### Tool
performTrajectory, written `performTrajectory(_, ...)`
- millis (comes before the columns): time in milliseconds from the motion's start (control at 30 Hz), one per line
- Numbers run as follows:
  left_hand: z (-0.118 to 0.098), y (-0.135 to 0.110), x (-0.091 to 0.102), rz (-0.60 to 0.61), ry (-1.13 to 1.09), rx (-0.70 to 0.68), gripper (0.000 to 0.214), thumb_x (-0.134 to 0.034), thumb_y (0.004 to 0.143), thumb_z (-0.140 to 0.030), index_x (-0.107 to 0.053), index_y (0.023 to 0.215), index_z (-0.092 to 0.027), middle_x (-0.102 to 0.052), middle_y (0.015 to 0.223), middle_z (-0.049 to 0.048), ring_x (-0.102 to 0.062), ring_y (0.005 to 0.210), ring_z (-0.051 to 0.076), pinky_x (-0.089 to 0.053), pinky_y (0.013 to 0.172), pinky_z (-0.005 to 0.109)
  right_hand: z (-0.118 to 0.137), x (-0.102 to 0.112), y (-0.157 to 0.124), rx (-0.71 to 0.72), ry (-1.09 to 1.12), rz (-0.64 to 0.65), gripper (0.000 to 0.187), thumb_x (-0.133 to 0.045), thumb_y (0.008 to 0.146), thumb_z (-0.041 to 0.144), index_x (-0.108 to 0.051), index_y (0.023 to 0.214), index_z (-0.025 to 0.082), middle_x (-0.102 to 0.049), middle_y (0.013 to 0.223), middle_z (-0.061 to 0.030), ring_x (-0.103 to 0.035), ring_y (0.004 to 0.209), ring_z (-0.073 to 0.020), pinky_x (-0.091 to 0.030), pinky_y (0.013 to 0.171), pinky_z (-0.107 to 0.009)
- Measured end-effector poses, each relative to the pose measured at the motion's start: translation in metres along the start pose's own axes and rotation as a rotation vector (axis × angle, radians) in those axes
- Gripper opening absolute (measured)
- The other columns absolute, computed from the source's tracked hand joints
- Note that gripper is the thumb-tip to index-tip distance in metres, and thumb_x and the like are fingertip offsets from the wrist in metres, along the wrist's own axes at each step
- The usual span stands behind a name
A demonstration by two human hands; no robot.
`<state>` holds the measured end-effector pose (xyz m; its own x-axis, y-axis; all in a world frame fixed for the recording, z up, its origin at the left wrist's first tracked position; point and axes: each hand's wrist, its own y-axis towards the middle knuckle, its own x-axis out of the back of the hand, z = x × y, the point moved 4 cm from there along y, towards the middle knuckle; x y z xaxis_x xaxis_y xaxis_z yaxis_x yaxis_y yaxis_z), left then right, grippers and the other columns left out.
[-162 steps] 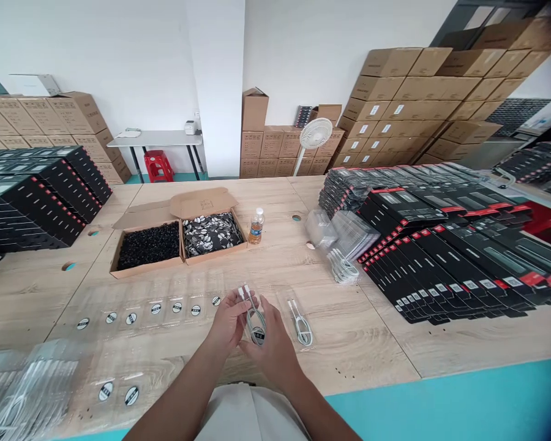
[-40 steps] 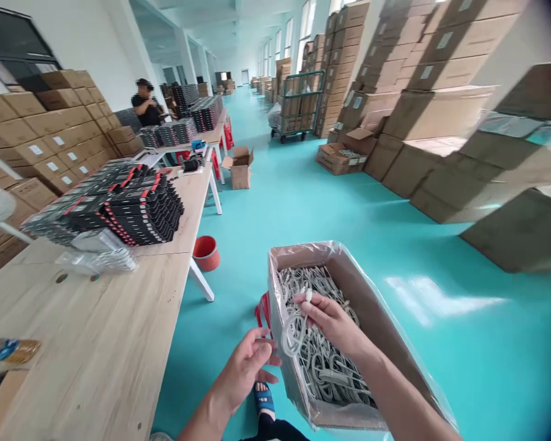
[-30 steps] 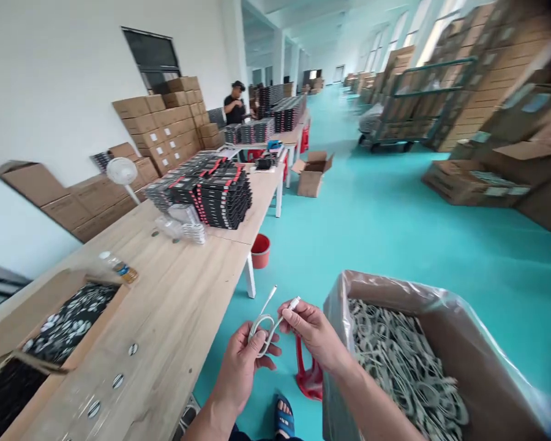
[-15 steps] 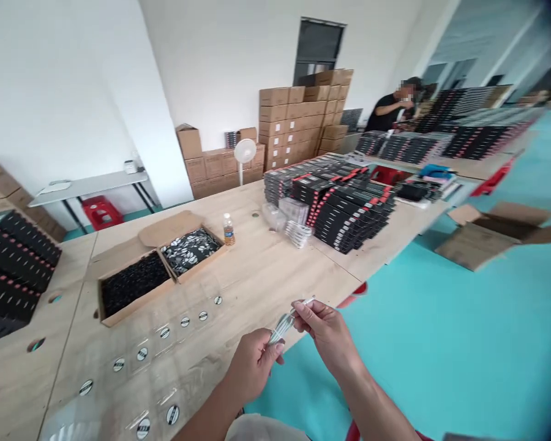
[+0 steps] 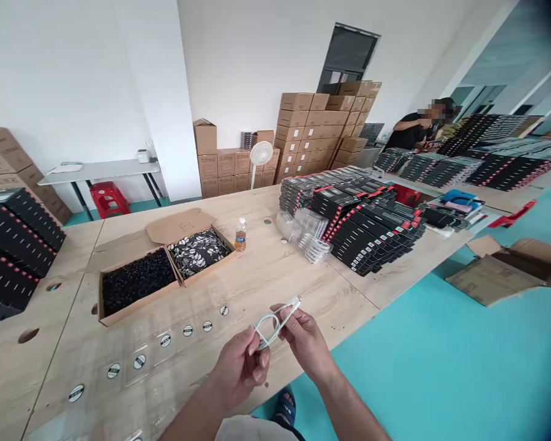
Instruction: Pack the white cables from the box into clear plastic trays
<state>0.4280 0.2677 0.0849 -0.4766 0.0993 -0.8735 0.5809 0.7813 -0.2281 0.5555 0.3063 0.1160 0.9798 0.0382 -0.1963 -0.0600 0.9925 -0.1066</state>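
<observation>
Both hands hold one coiled white cable (image 5: 272,320) above the near edge of the wooden table (image 5: 275,278). My left hand (image 5: 241,367) pinches the coil's lower loop. My right hand (image 5: 305,340) grips the upper end near the plug, which points up and to the right. A row of clear plastic bags with round black-and-white stickers (image 5: 165,340) lies on the table just left of my hands.
Two open cardboard boxes (image 5: 158,269) with small dark parts sit behind the bags, a water bottle (image 5: 240,234) beside them. Stacks of black-and-red boxes (image 5: 367,223) fill the table's right; more stand at far left (image 5: 13,251). A person works at the far right (image 5: 422,125). An open carton (image 5: 509,269) lies on the teal floor.
My view turned from the floor box of cables back to the table. Both hands carried one coiled white cable over the table edge; it now shows as an open loop.
</observation>
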Motion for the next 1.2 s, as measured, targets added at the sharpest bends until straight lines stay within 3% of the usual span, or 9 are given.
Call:
performTrajectory(100, 0.000, 0.012, -0.005, 0.046, -0.020, 0.046, 0.043, -0.048, 0.089, -0.046, -0.036, 0.058, -0.018, -0.054, 0.055, 0.0011, -0.038, 0.034, 0.004, -0.017, 0.036, 0.017, 0.014, 0.011, 0.006, 0.011, -0.277, 0.021, 0.030, -0.057, 0.083, 0.046, -0.059, 0.070, 0.019, -0.051, 0.057, 0.0025, -0.044, 0.052, -0.0113, -0.036, 0.051, -0.024)
performTrajectory(267, -0.002, 0.029, -0.009, 0.038, -0.147, 0.077, 0.041, -0.048, 0.091, -0.043, -0.036, 0.060, -0.018, -0.053, 0.056, 0.0003, -0.036, 0.035, 0.003, -0.016, 0.036, 0.016, 0.024, 0.008, 0.007, 0.026, -0.768, 0.292, 0.026, -0.043, 0.087, 0.024, -0.058, 0.066, 0.020, -0.055, 0.058, 0.0024, -0.051, 0.054, -0.0121, -0.037, 0.054, -0.023)
performTrajectory(433, -0.001, 0.034, -0.002, -0.143, -0.230, 0.080, 0.036, -0.049, 0.091, -0.039, -0.040, 0.064, -0.018, -0.052, 0.058, 0.0005, -0.038, 0.039, 0.004, -0.015, 0.036, 0.015, 0.014, 0.013, 0.007, 0.197, -0.915, 0.052, 0.029, -0.040, 0.089, 0.023, -0.058, 0.067, 0.021, -0.055, 0.061, 0.0007, -0.051, 0.058, -0.0138, -0.036, 0.054, -0.024)
performTrajectory(600, 0.005, 0.028, 0.002, -0.288, -0.130, 0.080, 0.035, -0.052, 0.089, -0.039, -0.040, 0.064, -0.018, -0.053, 0.059, 0.0016, -0.037, 0.041, 0.005, -0.017, 0.037, 0.016, 0.001, 0.020, -0.004, 0.385, -1.010, -0.281, 0.025, -0.047, 0.092, 0.039, -0.062, 0.103, 0.022, -0.062, 0.078, -0.0045, -0.054, 0.065, -0.0176, -0.039, 0.057, -0.028)
performTrajectory(733, 0.014, 0.027, 0.009, -0.334, 0.003, 0.085, 0.037, -0.054, 0.087, -0.042, -0.040, 0.062, -0.019, -0.054, 0.058, 0.0017, -0.038, 0.041, 0.006, -0.017, 0.037, 0.017, 0.001, 0.010, -0.007, 0.572, -1.155, -0.253, 0.019, -0.052, 0.090, 0.030, -0.069, 0.093, 0.023, -0.064, 0.080, -0.0061, -0.056, 0.078, -0.0210, -0.039, 0.070, -0.035)
performTrajectory(900, 0.022, 0.026, 0.030, -0.376, 0.201, 0.014, 0.044, -0.062, 0.079, -0.049, -0.037, 0.059, -0.019, -0.056, 0.057, 0.0020, -0.041, 0.041, 0.007, -0.018, 0.038, 0.019, 0.007, 0.010, -0.005, 0.569, -0.937, -0.269, 0.016, -0.058, 0.088, 0.031, -0.072, 0.084, 0.025, -0.063, 0.077, -0.0035, -0.056, 0.079, -0.0203, -0.040, 0.079, -0.039)
performTrajectory(1000, 0.025, 0.024, 0.034, -0.346, 0.159, -0.004, 0.046, -0.065, 0.076, -0.051, -0.037, 0.058, -0.019, -0.057, 0.058, 0.0020, -0.041, 0.041, 0.006, -0.019, 0.037, 0.018, 0.005, 0.018, -0.004, 0.474, -0.668, -0.389, 0.020, -0.060, 0.085, 0.042, -0.072, 0.085, 0.025, -0.062, 0.089, -0.0059, -0.056, 0.089, -0.0225, -0.043, 0.079, -0.038)
performTrajectory(1100, 0.025, 0.025, 0.028, -0.246, 0.032, -0.042, 0.044, -0.065, 0.078, -0.048, -0.040, 0.059, -0.018, -0.060, 0.063, 0.0032, -0.046, 0.045, 0.006, -0.025, 0.038, 0.017, -0.015, 0.018, -0.003, 0.245, -0.359, -0.455, 0.035, -0.062, 0.081, 0.049, -0.066, 0.106, 0.025, -0.060, 0.112, -0.0082, -0.055, 0.101, -0.0240, -0.046, 0.080, -0.036)
performTrajectory(1200, 0.023, 0.027, 0.025, -0.186, -0.070, -0.019, 0.033, -0.063, 0.082, -0.040, -0.050, 0.065, -0.016, -0.062, 0.067, 0.0048, -0.053, 0.048, 0.008, -0.032, 0.039, 0.017, -0.052, 0.000, 0.006, -0.096, -0.039, -0.207, 0.050, -0.060, 0.079, 0.057, -0.058, 0.116, 0.023, -0.065, 0.107, -0.0091, -0.061, 0.086, -0.0220, -0.049, 0.065, -0.032)
